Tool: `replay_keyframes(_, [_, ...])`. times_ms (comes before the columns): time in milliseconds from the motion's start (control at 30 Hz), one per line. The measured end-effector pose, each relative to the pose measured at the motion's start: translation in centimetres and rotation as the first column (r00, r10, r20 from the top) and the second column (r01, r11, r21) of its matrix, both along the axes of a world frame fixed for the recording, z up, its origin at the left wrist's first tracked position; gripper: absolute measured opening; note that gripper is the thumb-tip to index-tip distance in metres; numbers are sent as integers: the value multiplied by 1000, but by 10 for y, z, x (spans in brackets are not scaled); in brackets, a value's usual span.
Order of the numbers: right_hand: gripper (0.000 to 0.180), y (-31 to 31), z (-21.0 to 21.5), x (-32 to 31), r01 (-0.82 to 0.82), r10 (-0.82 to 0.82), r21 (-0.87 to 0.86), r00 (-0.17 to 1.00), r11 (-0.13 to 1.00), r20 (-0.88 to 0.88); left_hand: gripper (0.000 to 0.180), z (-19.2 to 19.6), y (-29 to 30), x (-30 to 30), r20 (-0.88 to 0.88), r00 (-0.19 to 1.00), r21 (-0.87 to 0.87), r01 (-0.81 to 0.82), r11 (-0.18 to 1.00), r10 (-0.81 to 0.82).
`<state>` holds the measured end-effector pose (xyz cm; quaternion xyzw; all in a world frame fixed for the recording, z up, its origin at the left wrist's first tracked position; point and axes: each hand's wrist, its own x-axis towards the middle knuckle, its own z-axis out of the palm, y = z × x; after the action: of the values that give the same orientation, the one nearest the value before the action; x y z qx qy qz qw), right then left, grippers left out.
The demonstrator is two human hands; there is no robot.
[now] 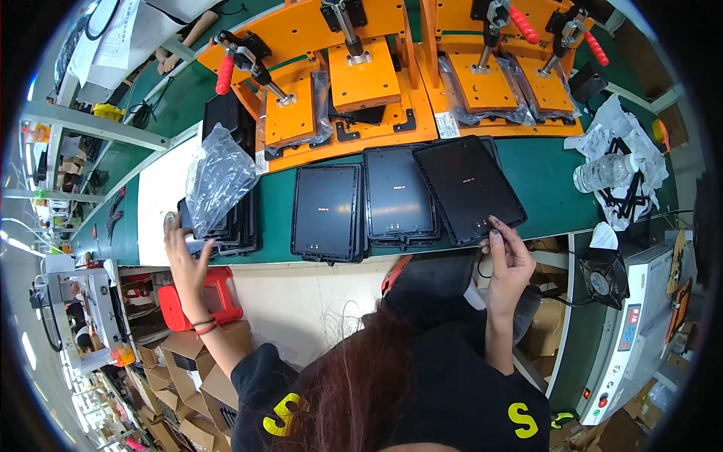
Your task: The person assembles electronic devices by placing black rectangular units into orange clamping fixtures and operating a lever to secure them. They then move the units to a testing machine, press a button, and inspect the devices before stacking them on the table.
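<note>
My right hand [509, 264] pinches the lower edge of a flat black rectangular panel [468, 188], which lies tilted over other panels on the green bench. To its left are a stack of black panels [399, 188] and another stack [326, 209], both near the front edge. My left hand [186, 260] has its fingers spread beside a pile of black panels [245, 226] at the left; whether the fingertips touch the pile I cannot tell. A crumpled clear plastic bag [220, 177] lies over that pile.
Orange clamp fixtures [365, 83] with red-handled toggle clamps line the back. At right are a plastic bottle [605, 172], a white plastic bag [621, 124] and a small black fan [605, 279]. A red stool [173, 307] and cardboard boxes [197, 388] stand below, at left.
</note>
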<state>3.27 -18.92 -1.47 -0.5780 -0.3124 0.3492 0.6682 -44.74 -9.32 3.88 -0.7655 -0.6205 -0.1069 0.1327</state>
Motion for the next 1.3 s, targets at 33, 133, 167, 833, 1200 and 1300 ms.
replay_keyframes(33, [20,1,2,0,4,-4,6,1000,1000,-4,39,2,-8,6,6,993,131,-116,985,116])
replay_keyframes(133, [20,3,5,1,10,-10,10,1000,1000,-9,32,-4,2,68,399,856,584,-513,629,328])
replay_keyframes(167, [20,3,3,-1,1,-1,9,1000,1000,-5,27,-8,6,107,658,746,447,-499,743,105])
replay_keyframes(833, [20,-5,0,0,-56,58,43,997,997,-48,65,-109,196,258,-3,998,41,56,998,-56])
replay_keyframes(1200, [19,0,-4,0,-55,57,50,998,997,-39,47,-113,200,268,246,969,34,-47,998,37])
replay_keyframes(1300, [19,-2,-7,-2,-60,63,54,997,997,-44,48,-117,205,268,362,926,-65,-85,994,103])
